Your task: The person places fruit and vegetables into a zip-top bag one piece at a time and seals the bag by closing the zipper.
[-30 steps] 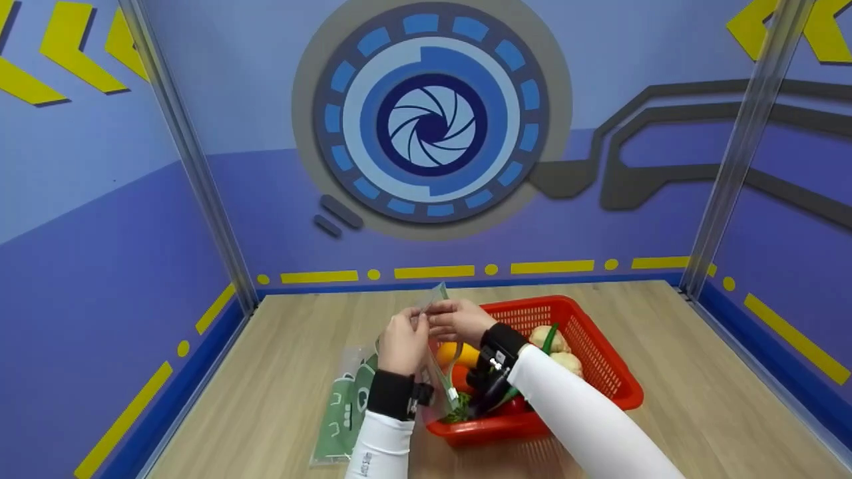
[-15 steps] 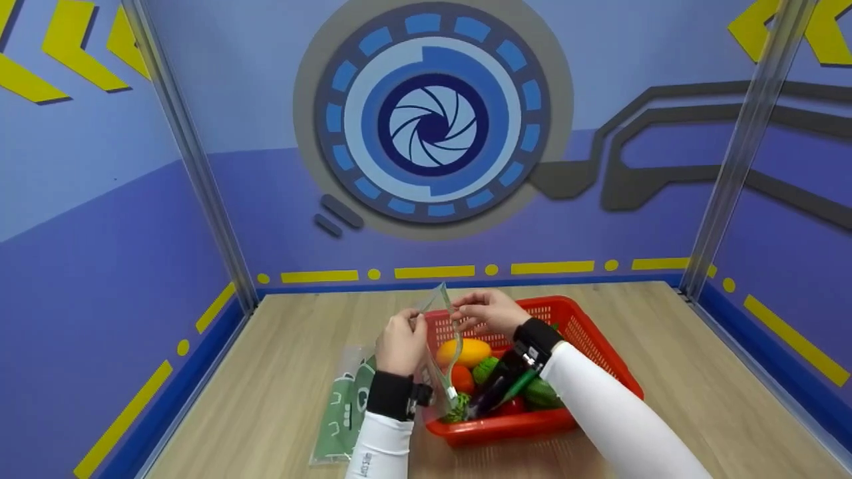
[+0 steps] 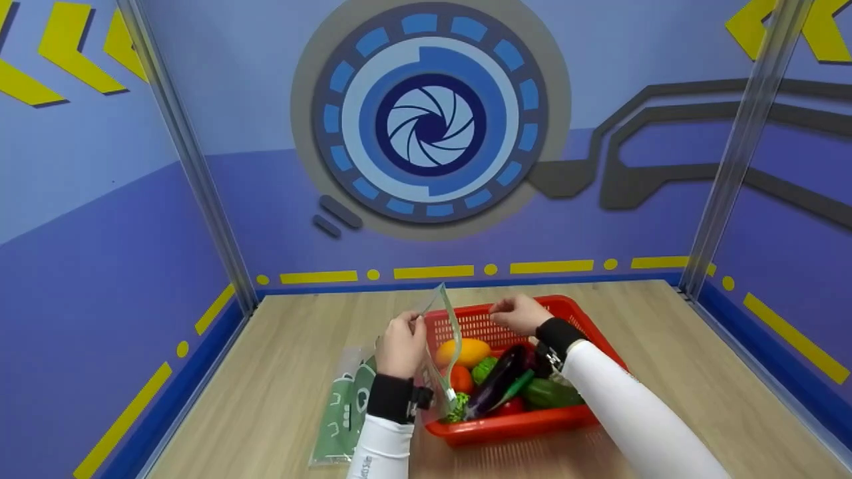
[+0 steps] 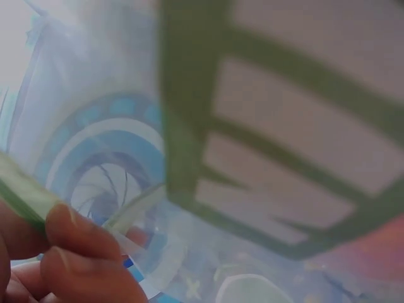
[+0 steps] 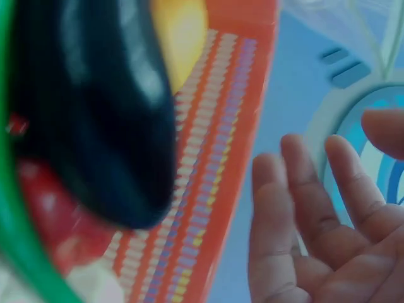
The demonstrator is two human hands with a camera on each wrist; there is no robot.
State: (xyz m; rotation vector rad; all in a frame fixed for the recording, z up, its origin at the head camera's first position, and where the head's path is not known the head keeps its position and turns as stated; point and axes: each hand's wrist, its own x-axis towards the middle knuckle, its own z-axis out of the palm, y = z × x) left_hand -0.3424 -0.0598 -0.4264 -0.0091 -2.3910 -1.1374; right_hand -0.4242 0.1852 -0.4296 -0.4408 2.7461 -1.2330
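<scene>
My left hand (image 3: 401,346) pinches the top edge of a clear zip bag (image 3: 436,399) with a slider, held upright with its mouth spread apart at the basket's left side. Close up in the left wrist view, the zip bag (image 4: 189,95) shows green printing, and fingertips (image 4: 82,233) grip its strip. Over the far part of the red basket (image 3: 519,420) is my right hand (image 3: 522,315), holding nothing, its fingers loosely bent. Below it lie an eggplant (image 3: 499,382), a yellow oval fruit (image 3: 466,352), a tomato (image 3: 462,379) and a dark green cucumber-like vegetable (image 3: 551,393).
Flat on the wooden table (image 3: 266,399), left of the basket, lies clear plastic packaging with green printing (image 3: 339,416). Behind the table rises a blue printed wall (image 3: 266,219), with metal posts (image 3: 200,166) at its corners. My right forearm covers the basket's right side.
My right hand has let go of the bag's edge and moved right over the basket. The bag's mouth has spread apart. My left hand has stayed in place, still pinching the bag.
</scene>
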